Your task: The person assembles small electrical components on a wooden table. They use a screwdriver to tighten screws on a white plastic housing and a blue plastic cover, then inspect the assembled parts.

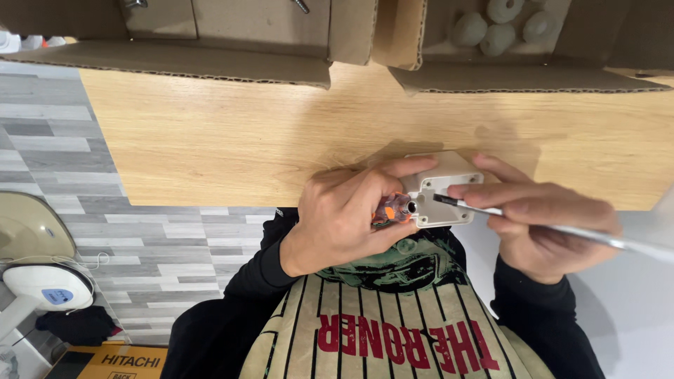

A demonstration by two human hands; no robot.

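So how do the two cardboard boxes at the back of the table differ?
The left box holds metal screws; the right box holds pale round grommets. The left box shows mostly bare floor; the grommets cluster together in the right one. Both are open brown corrugated cardboard, flaps folded out onto the wooden table, beyond the hands.

Both hands sit in the centre-right of the frame, forearms in dark sleeves rising from the lower edge. The left hand (pixel 344 214), centre of frame, is curled into a closed grip, index finger extended toward the upper right, thumb folded underneath. The right hand (pixel 540 210), right of centre, lies knuckles-up with fingers extended leftward and pinched together at the tips. The two hands are just beside each other, fingertips near.
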